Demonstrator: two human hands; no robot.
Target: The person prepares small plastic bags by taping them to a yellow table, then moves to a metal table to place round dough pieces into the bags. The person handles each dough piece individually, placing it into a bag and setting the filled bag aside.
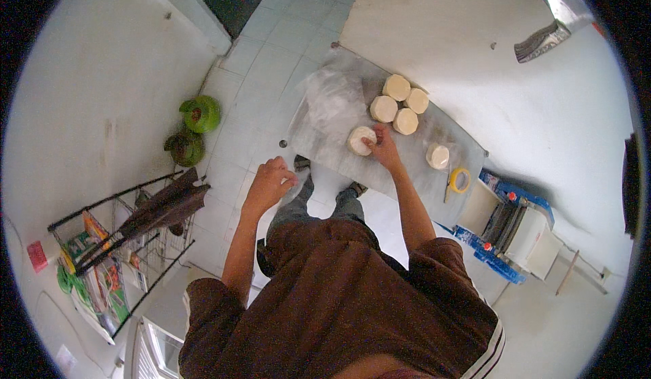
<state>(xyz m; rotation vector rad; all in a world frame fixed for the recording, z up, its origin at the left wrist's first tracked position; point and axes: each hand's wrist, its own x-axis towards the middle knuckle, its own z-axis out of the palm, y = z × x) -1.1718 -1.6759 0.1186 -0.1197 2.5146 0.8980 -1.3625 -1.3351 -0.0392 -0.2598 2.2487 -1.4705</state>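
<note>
A thick, round, cream-coloured disc (358, 142) rests at the near edge of the grey metal table (380, 169). My right hand (385, 150) has its thumb and fingers closed on its right side. To the left, off the table, my left hand (270, 184) pinches a thin clear plastic bag (293, 188) that hangs from the fingertips. Several similar discs (405, 121) sit grouped beyond my right hand. Another disc (438, 156), apparently in clear plastic, lies farther right. A loose heap of clear plastic bags (336, 101) covers the table's left part.
A yellow tape roll (460, 180) lies at the table's right end, near a blue-and-white roller machine (510, 224). A cleaver (542, 40) is at upper right. Green gas cylinders (201, 113) and a wire rack (129, 257) stand along the left wall.
</note>
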